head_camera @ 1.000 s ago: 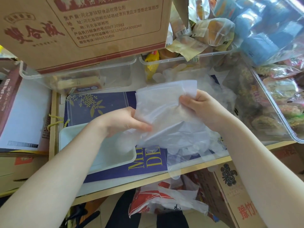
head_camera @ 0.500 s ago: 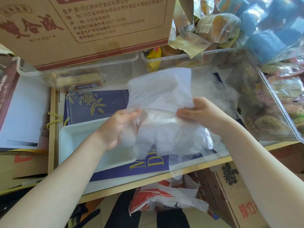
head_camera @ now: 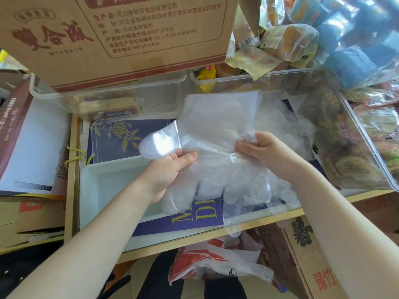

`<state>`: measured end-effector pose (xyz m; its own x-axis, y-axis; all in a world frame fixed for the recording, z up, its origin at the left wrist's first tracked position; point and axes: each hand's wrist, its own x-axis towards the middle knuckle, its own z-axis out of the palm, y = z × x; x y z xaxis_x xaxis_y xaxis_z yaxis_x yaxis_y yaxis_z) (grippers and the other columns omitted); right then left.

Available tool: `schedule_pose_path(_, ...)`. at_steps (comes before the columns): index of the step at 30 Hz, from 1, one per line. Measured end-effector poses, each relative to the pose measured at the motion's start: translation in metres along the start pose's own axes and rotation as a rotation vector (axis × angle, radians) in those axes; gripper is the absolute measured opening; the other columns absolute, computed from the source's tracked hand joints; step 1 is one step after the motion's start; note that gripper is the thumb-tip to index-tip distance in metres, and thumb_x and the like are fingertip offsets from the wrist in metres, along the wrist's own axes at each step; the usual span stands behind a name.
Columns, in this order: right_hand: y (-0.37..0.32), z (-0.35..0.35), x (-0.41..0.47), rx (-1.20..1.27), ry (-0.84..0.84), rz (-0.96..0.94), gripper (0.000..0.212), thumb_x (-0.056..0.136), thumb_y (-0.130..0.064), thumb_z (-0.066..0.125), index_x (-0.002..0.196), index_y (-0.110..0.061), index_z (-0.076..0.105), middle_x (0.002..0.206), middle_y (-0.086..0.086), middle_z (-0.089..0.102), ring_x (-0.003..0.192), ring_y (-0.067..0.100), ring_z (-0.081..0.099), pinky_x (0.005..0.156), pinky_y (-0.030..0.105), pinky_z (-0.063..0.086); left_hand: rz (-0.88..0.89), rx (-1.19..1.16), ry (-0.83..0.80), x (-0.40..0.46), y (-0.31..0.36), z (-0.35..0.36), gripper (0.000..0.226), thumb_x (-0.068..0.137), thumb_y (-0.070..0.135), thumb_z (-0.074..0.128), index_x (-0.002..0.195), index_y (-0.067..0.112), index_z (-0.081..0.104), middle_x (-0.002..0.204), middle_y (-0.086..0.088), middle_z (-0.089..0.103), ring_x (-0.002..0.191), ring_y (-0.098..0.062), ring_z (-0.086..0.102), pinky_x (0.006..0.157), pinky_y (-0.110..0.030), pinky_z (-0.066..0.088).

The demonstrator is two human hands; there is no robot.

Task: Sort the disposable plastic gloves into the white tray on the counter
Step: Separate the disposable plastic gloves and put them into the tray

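The white tray sits on the counter and serves as the reference point for all positions below.

Left hand: positioned over the right end of the tray. The thumb and fingers pinch the lower left part of a clear plastic glove. The remaining fingers sit behind the film and cannot be read in detail.

Right hand: positioned to the right of the tray, level with its far edge. The thumb and curled fingers grip a bunched fold of the same glove.

The glove is stretched between the two hands, above and to the right of the tray. Its cuff points away from the tray toward the far side; its thumb section projects left, above the tray's far right corner. Its finger sections hang down past the tray's right end.

A loose pile of further gloves lies to the right of the tray, behind the right hand.

The tray rests partly on a dark blue printed box, which extends beyond the tray's far edge and right end.

A clear plastic bin stands beyond the tray's far edge, with a brown cardboard carton above it. A second clear bin of packaged snacks stands well to the right of the tray.
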<state>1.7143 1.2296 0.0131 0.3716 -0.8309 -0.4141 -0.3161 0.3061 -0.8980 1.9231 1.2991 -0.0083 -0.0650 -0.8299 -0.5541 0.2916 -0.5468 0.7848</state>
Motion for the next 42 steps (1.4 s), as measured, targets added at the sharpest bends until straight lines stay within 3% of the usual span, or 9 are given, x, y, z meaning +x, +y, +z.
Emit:
schedule_pose_path(3,0.001,-0.003,-0.003,0.021,-0.059,0.016,0.006,0.087,-0.006,0.06,0.09,-0.012,0.062,0.072,-0.007,0.068,0.063,0.0,0.064,0.059,0.013,0.052,0.04,-0.002,0.06,0.005,0.0,0.0,0.01,0.091,0.013,0.055,0.089,0.018,0.063,0.087,0.005,0.066,0.086,-0.008,0.06,0.088,-0.02,0.045)
schedule_pose_path(14,0.011,-0.015,-0.002,0.167,-0.029,0.017,0.034,0.082,0.0,0.058,0.051,-0.014,0.065,0.048,-0.005,0.058,0.05,0.005,0.052,0.048,0.01,0.041,0.143,-0.236,-0.268,0.002,0.007,-0.005,0.018,0.062,0.029,0.07,0.078,0.022,0.075,0.072,0.004,0.072,0.063,-0.009,0.068,0.057,-0.024,0.055)
schedule_pose_path(17,0.01,-0.022,-0.002,0.161,-0.162,-0.155,0.042,0.07,0.003,0.045,0.062,-0.026,0.074,0.066,-0.011,0.069,0.07,0.004,0.064,0.067,0.013,0.049,0.153,-0.191,-0.32,0.006,0.009,-0.015,0.021,0.053,0.023,0.082,0.071,0.027,0.073,0.065,0.007,0.067,0.058,-0.009,0.065,0.054,-0.02,0.052)
schedule_pose_path(21,0.009,-0.024,-0.005,0.186,-0.234,-0.203,0.026,0.056,-0.007,0.064,0.066,-0.029,0.073,0.071,-0.011,0.07,0.075,0.004,0.063,0.081,0.021,0.047,0.143,-0.195,-0.358,0.008,0.01,-0.02,0.014,0.063,0.017,0.076,0.072,0.026,0.071,0.063,0.006,0.063,0.056,-0.009,0.061,0.053,-0.02,0.049)
schedule_pose_path(25,0.015,-0.025,-0.001,0.294,-0.169,-0.152,0.025,0.07,-0.005,0.062,0.062,-0.027,0.072,0.071,-0.008,0.069,0.065,0.008,0.062,0.062,0.022,0.049,0.035,-0.374,-0.453,-0.001,0.018,-0.012,0.025,0.079,0.023,0.057,0.091,0.009,0.073,0.082,-0.008,0.072,0.077,-0.017,0.07,0.068,-0.025,0.055)
schedule_pose_path(29,0.014,-0.019,-0.004,0.279,-0.099,-0.084,0.064,0.086,0.02,0.034,0.067,-0.025,0.075,0.079,-0.006,0.073,0.07,0.01,0.066,0.055,0.022,0.053,0.046,-0.244,-0.214,-0.002,0.015,-0.011,0.065,0.097,0.024,0.03,0.044,0.028,0.067,0.048,0.007,0.062,0.047,-0.002,0.061,0.046,-0.01,0.046)
schedule_pose_path(31,0.013,-0.014,-0.007,0.253,-0.039,-0.095,0.071,0.079,0.026,0.025,0.067,-0.022,0.076,0.077,-0.006,0.073,0.069,0.007,0.066,0.053,0.017,0.05,0.056,-0.16,-0.194,-0.004,0.019,-0.013,0.034,0.078,0.054,0.058,0.071,0.026,0.075,0.072,0.003,0.072,0.071,-0.009,0.07,0.066,-0.019,0.055)
schedule_pose_path(35,0.014,-0.011,-0.008,0.177,-0.003,-0.124,0.072,0.076,0.027,0.025,0.069,-0.024,0.076,0.078,-0.008,0.072,0.072,0.005,0.065,0.057,0.016,0.049,0.048,0.114,-0.068,-0.004,0.02,-0.011,0.102,0.039,0.062,0.084,0.118,0.005,0.053,0.108,-0.017,0.067,0.102,-0.034,0.063,0.099,-0.057,0.042)
schedule_pose_path(42,0.022,-0.013,-0.011,0.05,-0.031,-0.139,0.045,0.091,0.011,0.044,0.114,-0.023,0.061,0.089,0.001,0.067,0.072,0.008,0.06,0.061,0.019,0.046,0.18,0.282,0.13,0.005,0.02,-0.005,0.037,0.084,0.027,0.065,0.101,-0.005,0.062,0.1,-0.017,0.069,0.088,-0.025,0.066,0.087,-0.041,0.051)
